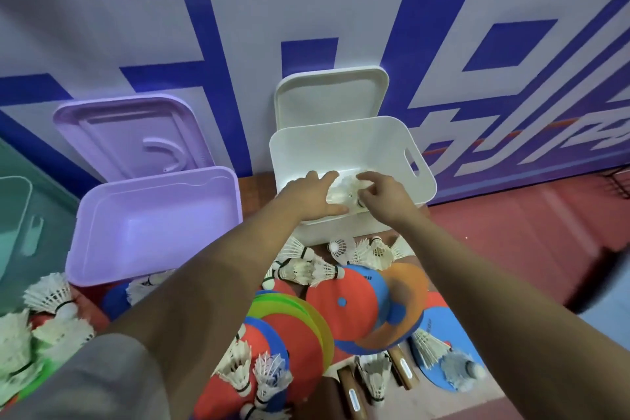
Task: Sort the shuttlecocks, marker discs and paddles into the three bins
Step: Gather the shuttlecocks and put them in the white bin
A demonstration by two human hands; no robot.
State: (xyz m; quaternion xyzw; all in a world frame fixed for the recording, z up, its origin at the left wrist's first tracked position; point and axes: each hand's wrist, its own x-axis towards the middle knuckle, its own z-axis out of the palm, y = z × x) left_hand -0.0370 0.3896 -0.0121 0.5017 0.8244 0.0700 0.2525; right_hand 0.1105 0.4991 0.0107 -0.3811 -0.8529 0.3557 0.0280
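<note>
Barely begun, I judge: a few shuttlecocks [344, 191] lie in the white bin [341, 147], between the straight, spread fingers of the left hand [313, 196] and the bent fingers of the right hand [378, 194], which may pinch one, though I cannot tell. Nearer than the fingertips, loose shuttlecocks [371, 252], marker discs [289, 327] and paddles [344, 303] lie unsorted. Left of the fingers, the purple bin [153, 215] looks unfilled.

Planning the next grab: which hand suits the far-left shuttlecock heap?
Probably left. The left hand is nearer the shuttlecock heap beside the purple bin; the right hand, farther along the white bin, would cross over.
</note>
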